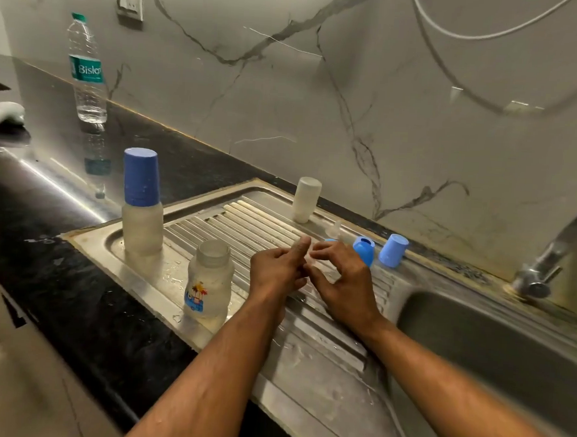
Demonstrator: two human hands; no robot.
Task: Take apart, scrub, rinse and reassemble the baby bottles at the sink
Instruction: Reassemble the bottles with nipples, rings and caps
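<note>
Both hands meet over the ribbed metal drainboard (233, 221) beside the sink (496, 335). The left hand (279, 268) and the right hand (342, 279) have curled fingers pinching something small and see-through between them; what it is cannot be told.

An open baby bottle (209, 281) with a picture of a bus and palm trees stands just left of the hands. A bottle with a dark blue cap (141, 202) stands farther left. A white bottle (305, 199) stands at the back. A light blue ring (363, 250) and a light blue cap (393, 250) sit near the tap (548, 258).

On the dark counter (73, 289) a water bottle (86, 71) reads "Bisler".
</note>
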